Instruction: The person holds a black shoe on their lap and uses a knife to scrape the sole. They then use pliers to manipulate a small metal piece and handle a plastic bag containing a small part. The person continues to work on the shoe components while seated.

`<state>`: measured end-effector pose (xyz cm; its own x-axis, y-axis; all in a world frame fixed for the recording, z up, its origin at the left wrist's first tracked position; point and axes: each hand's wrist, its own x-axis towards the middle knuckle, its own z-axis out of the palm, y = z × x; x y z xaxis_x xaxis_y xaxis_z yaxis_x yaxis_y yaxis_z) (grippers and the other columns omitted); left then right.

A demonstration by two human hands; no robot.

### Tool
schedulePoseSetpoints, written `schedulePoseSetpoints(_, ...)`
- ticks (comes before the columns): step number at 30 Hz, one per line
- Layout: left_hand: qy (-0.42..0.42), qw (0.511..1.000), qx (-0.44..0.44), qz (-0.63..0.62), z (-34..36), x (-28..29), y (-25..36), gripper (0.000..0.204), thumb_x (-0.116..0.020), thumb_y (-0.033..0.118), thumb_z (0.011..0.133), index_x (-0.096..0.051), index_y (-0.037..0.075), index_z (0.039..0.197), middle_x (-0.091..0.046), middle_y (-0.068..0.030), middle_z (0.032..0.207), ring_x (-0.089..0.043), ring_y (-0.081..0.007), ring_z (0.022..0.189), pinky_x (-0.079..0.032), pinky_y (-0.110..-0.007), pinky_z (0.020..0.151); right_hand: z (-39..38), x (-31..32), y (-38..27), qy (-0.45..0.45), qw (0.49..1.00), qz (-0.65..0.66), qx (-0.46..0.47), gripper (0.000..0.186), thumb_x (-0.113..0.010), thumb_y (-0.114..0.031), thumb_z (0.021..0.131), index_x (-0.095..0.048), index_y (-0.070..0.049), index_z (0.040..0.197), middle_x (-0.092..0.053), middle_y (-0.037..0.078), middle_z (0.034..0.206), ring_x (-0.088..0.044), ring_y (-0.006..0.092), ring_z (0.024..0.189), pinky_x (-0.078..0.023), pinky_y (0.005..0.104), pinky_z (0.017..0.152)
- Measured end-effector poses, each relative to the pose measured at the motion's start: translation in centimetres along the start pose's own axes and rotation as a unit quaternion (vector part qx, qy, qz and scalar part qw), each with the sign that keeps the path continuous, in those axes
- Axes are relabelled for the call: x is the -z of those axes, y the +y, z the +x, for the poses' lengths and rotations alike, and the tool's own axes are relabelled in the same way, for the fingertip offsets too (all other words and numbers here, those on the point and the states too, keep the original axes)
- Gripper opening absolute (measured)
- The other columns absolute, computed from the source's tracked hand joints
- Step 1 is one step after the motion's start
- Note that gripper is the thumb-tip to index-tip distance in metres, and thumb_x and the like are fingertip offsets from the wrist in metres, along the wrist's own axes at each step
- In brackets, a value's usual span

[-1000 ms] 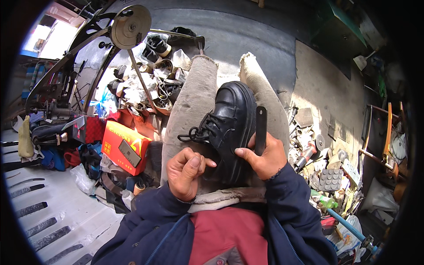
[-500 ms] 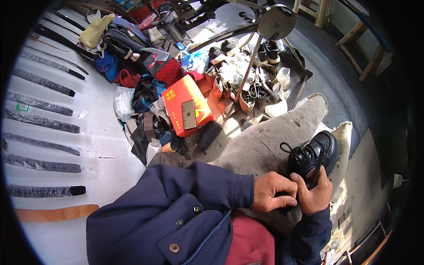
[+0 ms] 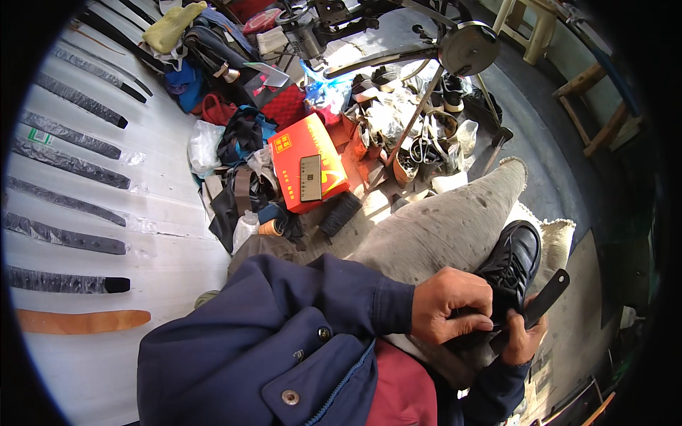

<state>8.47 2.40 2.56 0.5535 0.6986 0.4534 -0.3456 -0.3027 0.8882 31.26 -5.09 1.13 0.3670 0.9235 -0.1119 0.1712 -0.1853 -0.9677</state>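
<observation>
A black leather lace-up shoe (image 3: 518, 253) rests over my knees on a worn beige cloth pad (image 3: 437, 224). My right hand (image 3: 526, 337) is closed on a flat black strip tool (image 3: 545, 297) with a hole at its upper end, the thumb raised beside the shoe's heel end. My left hand (image 3: 453, 305) has curled fingers at the shoe's opening, near the right thumb; what it holds, if anything, is hidden.
Wrapped straps (image 3: 71, 234) lie on a white board at left. A red box (image 3: 291, 170), bags and piled shoes (image 3: 405, 160) lie beyond my knees. A treadle machine (image 3: 465, 50) stands at the back, a plastic stool (image 3: 533, 21) and wooden frame (image 3: 604, 121) at right.
The view swung left, bringing more straps and the stool into sight. Over the last half second the black tool in my right hand has tilted rightward, away from the shoe.
</observation>
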Motion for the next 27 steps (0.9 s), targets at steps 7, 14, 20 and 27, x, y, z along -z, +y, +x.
schedulePoseSetpoints(7, -0.01, 0.998, 0.013, 0.068, 1.2, 0.1, -0.8, 0.014, -0.076, 0.01, 0.091, -0.064, 0.004, 0.086, -0.059, -0.0107, 0.077, -0.061, -0.0336, 0.073, -0.053, -0.045, 0.086, 0.6, -0.2, 1.7, 0.032, 0.992, 0.118, -0.04, 0.022, -0.069, -0.003, 0.08, -0.057, -0.006, 0.099, -0.051, -0.004, 0.082, -0.05, 0.0065, 0.066, -0.041, 0.0224, 0.061)
schedulePoseSetpoints(14, 0.028, 0.996, 0.082, 0.016, 0.3, 0.8, -1.8, 0.012, -0.072, 0.006, 0.095, -0.063, 0.002, 0.088, -0.059, -0.0076, 0.079, -0.058, -0.0186, 0.072, -0.045, -0.031, 0.068, -1.5, 0.1, -0.3, 0.079, 0.981, 0.169, -0.058, 0.022, -0.065, -0.023, 0.101, -0.058, -0.003, 0.101, -0.058, 0.005, 0.072, -0.056, 0.0136, 0.06, -0.048, 0.0262, 0.059)
schedulePoseSetpoints(20, 0.022, 0.995, 0.102, -0.001, -0.2, 0.9, -1.5, 0.015, -0.071, 0.012, 0.098, -0.063, 0.004, 0.089, -0.063, -0.007, 0.086, -0.06, -0.02, 0.085, -0.051, -0.036, 0.088, -2.0, -0.7, -3.3, 0.2, 0.951, 0.206, 0.116, 0.031, -0.052, -0.022, 0.091, -0.052, -0.002, 0.114, -0.061, 0.02, 0.106, -0.057, 0.023, 0.093, -0.045, 0.0323, 0.082)
schedulePoseSetpoints(27, 0.032, 0.995, 0.093, 0.004, -0.1, 1.0, -1.2, 0.014, -0.071, 0.01, 0.097, -0.063, 0.003, 0.088, -0.063, -0.008, 0.087, -0.061, -0.0209, 0.087, -0.05, -0.035, 0.086, -2.1, -3.4, -3.2, 0.072, 0.961, -0.061, 0.26, 0.024, -0.059, 0.006, 0.093, -0.056, -0.001, 0.115, -0.063, 0.019, 0.115, -0.062, 0.0224, 0.099, -0.052, 0.0326, 0.088)
